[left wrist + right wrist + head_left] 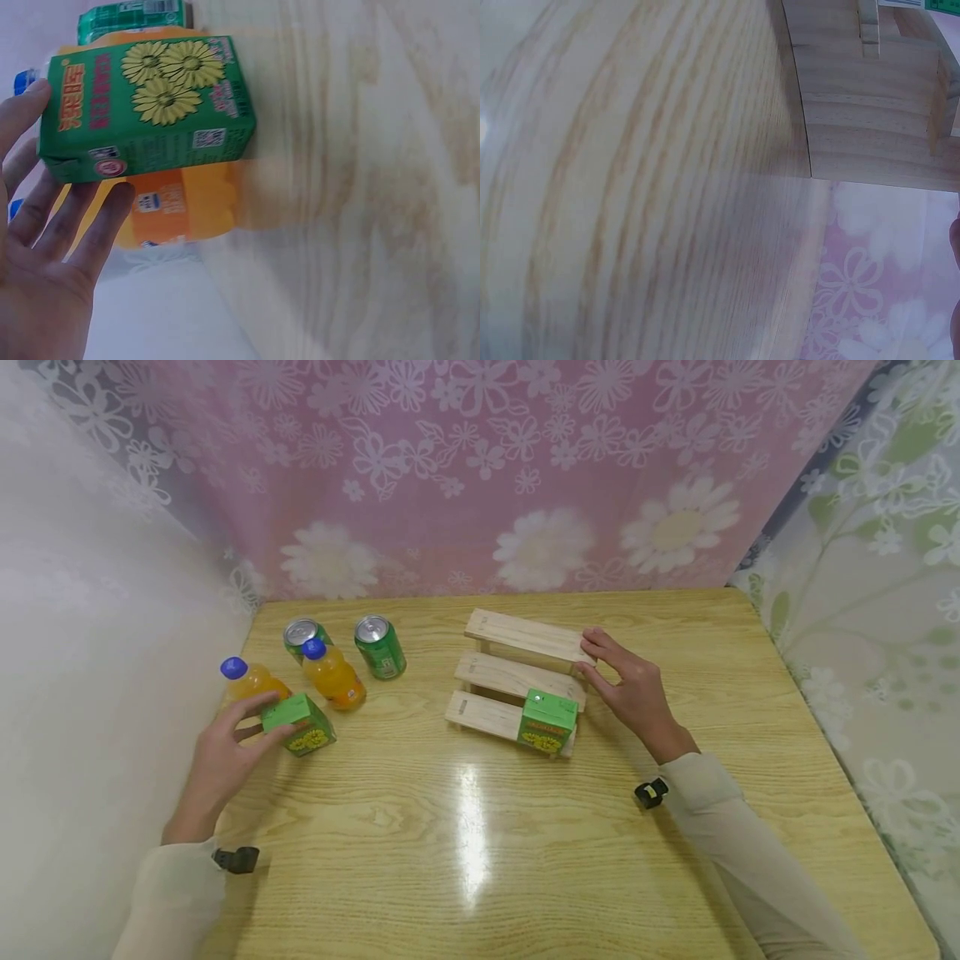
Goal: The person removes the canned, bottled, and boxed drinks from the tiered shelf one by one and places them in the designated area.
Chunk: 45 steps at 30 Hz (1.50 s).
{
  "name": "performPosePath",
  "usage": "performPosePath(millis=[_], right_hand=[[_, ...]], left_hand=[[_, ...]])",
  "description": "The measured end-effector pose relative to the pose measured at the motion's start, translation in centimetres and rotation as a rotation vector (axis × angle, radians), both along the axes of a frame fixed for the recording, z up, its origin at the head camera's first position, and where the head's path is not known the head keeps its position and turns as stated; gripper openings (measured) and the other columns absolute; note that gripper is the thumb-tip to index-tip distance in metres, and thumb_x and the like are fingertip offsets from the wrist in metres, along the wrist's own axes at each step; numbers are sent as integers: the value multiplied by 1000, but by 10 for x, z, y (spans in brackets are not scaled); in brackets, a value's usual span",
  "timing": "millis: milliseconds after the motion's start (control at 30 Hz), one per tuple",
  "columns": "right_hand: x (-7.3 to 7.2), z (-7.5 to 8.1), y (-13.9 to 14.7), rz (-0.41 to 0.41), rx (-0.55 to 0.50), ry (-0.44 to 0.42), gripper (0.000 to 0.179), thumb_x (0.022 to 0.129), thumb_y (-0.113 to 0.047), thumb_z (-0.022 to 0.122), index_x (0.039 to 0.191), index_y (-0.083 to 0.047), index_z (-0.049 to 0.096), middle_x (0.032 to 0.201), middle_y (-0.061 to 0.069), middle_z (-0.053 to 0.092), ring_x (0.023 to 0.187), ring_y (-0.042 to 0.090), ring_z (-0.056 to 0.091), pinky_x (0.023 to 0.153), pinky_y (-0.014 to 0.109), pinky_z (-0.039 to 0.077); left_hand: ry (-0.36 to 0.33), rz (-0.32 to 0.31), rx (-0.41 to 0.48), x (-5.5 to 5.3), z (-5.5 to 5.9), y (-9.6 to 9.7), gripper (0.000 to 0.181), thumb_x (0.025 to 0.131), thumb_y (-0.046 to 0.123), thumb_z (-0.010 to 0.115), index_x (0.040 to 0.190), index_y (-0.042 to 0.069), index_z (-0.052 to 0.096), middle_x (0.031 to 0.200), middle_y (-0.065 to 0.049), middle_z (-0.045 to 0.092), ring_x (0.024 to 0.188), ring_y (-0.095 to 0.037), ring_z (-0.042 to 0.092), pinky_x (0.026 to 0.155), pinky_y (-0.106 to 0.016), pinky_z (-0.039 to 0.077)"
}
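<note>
My left hand (228, 752) grips a green drink carton (305, 732) with yellow flowers, thumb on one side and fingers on the other. In the left wrist view the carton (150, 112) overlaps two orange-drink bottles. My right hand (630, 681) holds the right end of the top step of a three-tier wooden stand (525, 635). A second green carton (548, 727) sits at the right end of the stand's lowest step. In the right wrist view the stand's wooden side panel (877, 112) shows, with only fingertips at the frame's right edge.
Behind my left hand stand an orange bottle (258, 679) and another orange bottle (335, 678), both with blue caps. A green can (380, 652) and a second green can (302, 633) stand farther back. The wooden table (375, 860) meets a pink floral curtain (435, 485) behind.
</note>
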State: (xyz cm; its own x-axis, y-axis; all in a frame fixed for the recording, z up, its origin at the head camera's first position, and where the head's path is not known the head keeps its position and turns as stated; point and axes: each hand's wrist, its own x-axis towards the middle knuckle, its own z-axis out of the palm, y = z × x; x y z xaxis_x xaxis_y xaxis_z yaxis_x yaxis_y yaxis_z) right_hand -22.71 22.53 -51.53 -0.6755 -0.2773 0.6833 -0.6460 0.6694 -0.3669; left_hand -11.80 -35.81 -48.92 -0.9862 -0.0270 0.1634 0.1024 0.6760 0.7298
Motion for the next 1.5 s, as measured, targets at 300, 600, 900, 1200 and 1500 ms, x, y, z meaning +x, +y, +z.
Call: performPosePath(millis=[300, 600, 900, 1200, 1500], right_hand=[[0, 1, 0, -2, -1, -4, 44, 90, -4, 87, 133, 2, 76, 141, 19, 73, 128, 41, 72, 98, 58, 60], [0, 1, 0, -6, -2, -7, 44, 89, -2, 88, 131, 2, 77, 139, 19, 74, 128, 41, 72, 97, 58, 60], [0, 3, 0, -9, -2, -13, 43, 89, -3, 88, 131, 1, 77, 139, 19, 74, 128, 40, 72, 97, 58, 60], [-1, 0, 1, 7, -2, 4, 45, 88, 0, 88, 132, 3, 76, 140, 19, 73, 129, 41, 71, 98, 58, 60], [0, 1, 1, 2, -6, -9, 45, 88, -1, 88, 132, 2, 77, 140, 18, 74, 129, 40, 71, 103, 51, 60]], left_hand=[[109, -17, -10, 0, 8, -2, 54, 95, 11, 87, 145, 3, 66, 143, -24, 68, 122, 14, 54, 98, -3, 49], [194, -20, 0, 1, 21, -1, 49, 94, 2, 85, 141, 3, 69, 138, 7, 71, 124, 14, 58, 100, -3, 48], [276, -37, 10, -1, 30, 8, 48, 89, -8, 86, 133, 3, 74, 130, 29, 67, 121, 14, 60, 101, -5, 49], [198, -72, 38, -4, 41, 25, 43, 94, 0, 85, 135, 10, 74, 131, 19, 71, 116, 8, 66, 104, -9, 49], [128, -126, 58, -10, 45, 42, 41, 98, 7, 82, 138, 8, 72, 137, -9, 74, 112, 4, 70, 98, -8, 52]])
